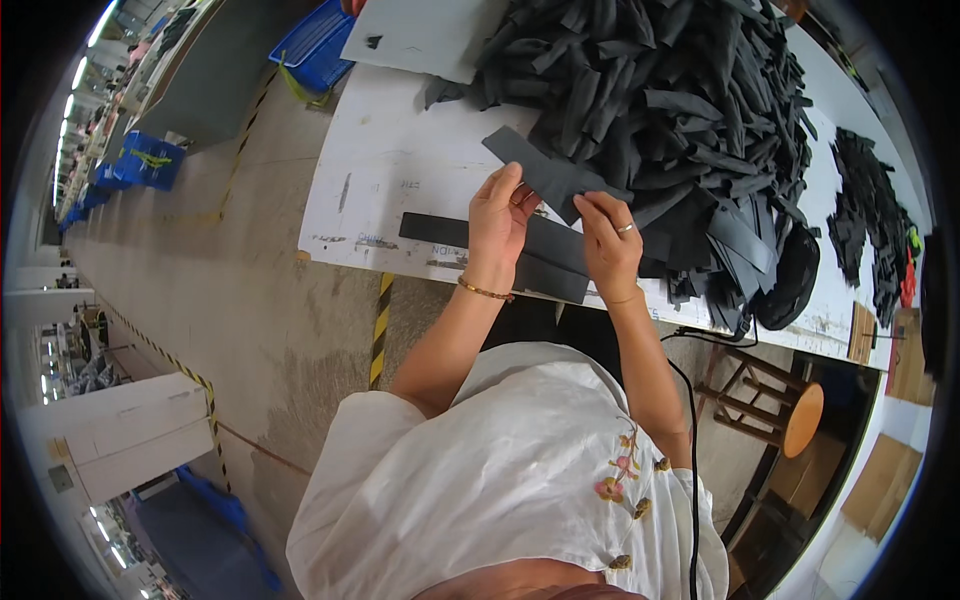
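Note:
Between both hands I hold a dark grey fabric strip (545, 172) above the white table. My left hand (497, 215) pinches its lower edge near the middle, thumb on top. My right hand (610, 240) grips its right end between thumb and fingers; a ring is on one finger. Beneath my hands, flat dark strips (433, 229) lie along the table's near edge, partly hidden by my wrists. Just beyond the held piece rises a large heap of dark grey fabric pieces (690, 110).
The white table (375, 130) has a light grey board (425, 35) at its far side. A black bag (790, 277) sits by the near right edge, above a wooden stool (800, 420). Blue crates (312, 48) stand left. A black cable (692, 450) hangs beside my right arm.

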`<state>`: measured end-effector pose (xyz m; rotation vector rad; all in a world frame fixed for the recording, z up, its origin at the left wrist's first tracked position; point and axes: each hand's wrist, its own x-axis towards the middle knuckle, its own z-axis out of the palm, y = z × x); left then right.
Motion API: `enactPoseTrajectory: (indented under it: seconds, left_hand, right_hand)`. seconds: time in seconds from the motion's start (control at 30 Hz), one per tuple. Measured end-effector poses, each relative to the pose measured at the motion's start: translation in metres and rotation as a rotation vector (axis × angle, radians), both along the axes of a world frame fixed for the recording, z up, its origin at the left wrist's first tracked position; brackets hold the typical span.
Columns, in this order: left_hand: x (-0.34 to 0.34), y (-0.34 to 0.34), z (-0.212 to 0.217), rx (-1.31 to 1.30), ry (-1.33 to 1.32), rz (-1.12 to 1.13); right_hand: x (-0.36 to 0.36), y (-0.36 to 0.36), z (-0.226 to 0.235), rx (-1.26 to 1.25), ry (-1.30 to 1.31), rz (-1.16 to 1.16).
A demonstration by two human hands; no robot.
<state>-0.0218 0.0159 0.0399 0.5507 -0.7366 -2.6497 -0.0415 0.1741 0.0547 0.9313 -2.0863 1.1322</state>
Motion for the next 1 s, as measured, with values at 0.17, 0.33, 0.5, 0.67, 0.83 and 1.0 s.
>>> enactPoseTrajectory:
  seconds: [0.17,0.33,0.5,0.67,0.83,1.0]
  left_hand:
    - [0.005,-0.007,0.001,-0.167,-0.002,-0.002]
    - [0.008,0.003,0.002,-0.241,0.036,-0.085]
    - [0.003,-0.010,0.002,-0.258,-0.087,0.002]
    - [0.007,-0.013,-0.002,-0.302,-0.046,0.018]
    - [0.010,-0.014,-0.019,-0.218,-0.088,-0.008]
    - [0.034,-0.018,-0.007,-0.386,-0.099,-0.083]
  right_hand:
    - [0.006,0.004,-0.007,-0.260,-0.404,0.029]
    - [0.008,0.000,-0.006,-0.551,-1.144,0.152]
    - [0.010,0.003,-0.011,-0.579,-1.238,0.273]
    - [0.011,0.008,-0.013,-0.550,-1.224,0.327]
    - [0.011,0.019,-0.005,-0.604,-1.410,0.403]
    - [0.012,0.031,-0.016,-0.383,-1.193,0.133]
